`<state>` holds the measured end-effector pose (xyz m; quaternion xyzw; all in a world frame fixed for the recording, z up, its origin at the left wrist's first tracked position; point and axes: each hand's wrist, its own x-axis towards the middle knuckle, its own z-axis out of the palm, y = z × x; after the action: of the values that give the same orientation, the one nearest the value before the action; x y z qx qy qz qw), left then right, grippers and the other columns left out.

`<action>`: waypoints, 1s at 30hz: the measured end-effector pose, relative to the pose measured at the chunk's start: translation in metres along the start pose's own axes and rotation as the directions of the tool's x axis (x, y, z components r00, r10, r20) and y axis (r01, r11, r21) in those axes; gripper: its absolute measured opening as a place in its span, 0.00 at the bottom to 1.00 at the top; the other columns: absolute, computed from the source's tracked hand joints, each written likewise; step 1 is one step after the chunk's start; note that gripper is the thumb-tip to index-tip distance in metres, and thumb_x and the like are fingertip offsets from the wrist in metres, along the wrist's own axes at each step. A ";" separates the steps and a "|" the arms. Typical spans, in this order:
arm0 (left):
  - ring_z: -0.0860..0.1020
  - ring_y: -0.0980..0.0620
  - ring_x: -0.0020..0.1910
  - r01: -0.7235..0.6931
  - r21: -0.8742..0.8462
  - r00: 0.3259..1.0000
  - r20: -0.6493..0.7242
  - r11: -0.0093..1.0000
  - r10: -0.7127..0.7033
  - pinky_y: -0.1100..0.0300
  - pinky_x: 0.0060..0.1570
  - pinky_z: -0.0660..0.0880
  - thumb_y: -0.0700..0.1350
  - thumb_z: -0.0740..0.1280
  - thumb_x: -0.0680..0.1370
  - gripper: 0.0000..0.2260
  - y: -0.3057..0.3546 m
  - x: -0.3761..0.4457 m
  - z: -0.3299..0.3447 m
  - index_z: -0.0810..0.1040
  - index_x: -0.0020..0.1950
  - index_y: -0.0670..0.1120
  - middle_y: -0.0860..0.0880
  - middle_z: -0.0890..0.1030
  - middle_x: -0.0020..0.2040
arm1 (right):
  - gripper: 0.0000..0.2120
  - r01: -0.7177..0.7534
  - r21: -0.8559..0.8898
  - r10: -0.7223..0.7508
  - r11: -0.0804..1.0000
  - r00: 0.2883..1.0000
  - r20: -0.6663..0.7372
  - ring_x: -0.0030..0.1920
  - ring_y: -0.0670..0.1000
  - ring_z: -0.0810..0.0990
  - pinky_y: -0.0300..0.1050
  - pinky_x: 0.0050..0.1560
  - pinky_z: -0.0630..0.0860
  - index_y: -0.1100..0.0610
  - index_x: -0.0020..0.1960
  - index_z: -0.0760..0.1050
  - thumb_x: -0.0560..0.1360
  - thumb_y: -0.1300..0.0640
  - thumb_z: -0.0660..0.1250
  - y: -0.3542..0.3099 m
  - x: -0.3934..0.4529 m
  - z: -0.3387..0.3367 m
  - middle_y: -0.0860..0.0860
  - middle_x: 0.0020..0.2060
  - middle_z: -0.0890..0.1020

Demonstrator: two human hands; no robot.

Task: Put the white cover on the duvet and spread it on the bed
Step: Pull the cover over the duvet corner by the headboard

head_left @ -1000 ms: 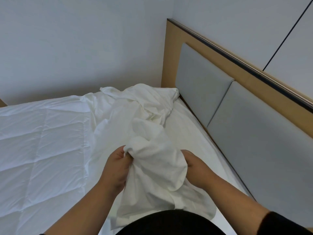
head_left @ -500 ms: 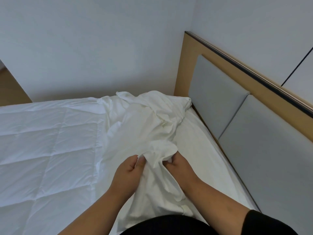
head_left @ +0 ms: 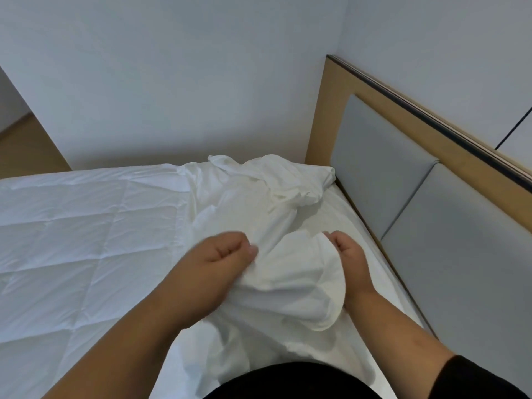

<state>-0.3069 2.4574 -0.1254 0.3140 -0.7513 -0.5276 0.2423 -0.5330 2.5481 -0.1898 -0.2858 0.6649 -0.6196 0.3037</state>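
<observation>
From my remote seat, I see both hands bunching the white cover at the near edge of the bed. The left hand has its fingers curled tight around a fold of the cloth; the right hand grips the cover's other side, fingers tucked into the fabric. The rest of the cover trails in a crumpled heap toward the padded headboard. The quilted duvet lies flat on the bed to the left, touching the cover.
</observation>
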 end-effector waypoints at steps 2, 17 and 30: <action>0.69 0.53 0.35 0.238 0.161 0.911 0.304 0.958 -0.278 0.56 0.41 0.65 0.59 0.67 0.61 0.17 -0.023 0.007 0.010 0.76 0.36 0.45 0.51 0.73 0.33 | 0.21 0.075 -0.068 -0.079 0.995 0.995 -0.063 0.32 0.48 0.64 0.45 0.37 0.63 0.56 0.33 0.62 0.80 0.54 0.66 -0.005 0.006 -0.003 0.48 0.28 0.66; 0.83 0.44 0.56 0.394 -0.310 0.912 0.251 0.865 -0.325 0.46 0.59 0.78 0.42 0.70 0.78 0.07 -0.061 0.014 0.080 0.84 0.54 0.50 0.46 0.85 0.53 | 0.38 0.139 -0.362 0.100 0.922 0.817 0.569 0.75 0.36 0.61 0.42 0.74 0.65 0.24 0.70 0.62 0.75 0.60 0.69 -0.014 -0.039 -0.007 0.33 0.75 0.60; 0.82 0.43 0.58 0.344 -0.461 0.938 0.211 0.818 -0.276 0.48 0.59 0.77 0.52 0.70 0.76 0.14 -0.081 0.010 0.087 0.83 0.58 0.47 0.43 0.84 0.57 | 0.06 -0.098 -0.297 0.193 0.950 0.931 0.310 0.52 0.44 0.83 0.44 0.57 0.80 0.44 0.56 0.82 0.80 0.49 0.68 0.027 -0.039 -0.015 0.42 0.50 0.85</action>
<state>-0.3572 2.4860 -0.2299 0.3239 -0.5454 -0.7533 0.1735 -0.5185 2.5893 -0.2143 -0.3760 0.7027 -0.4385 0.4154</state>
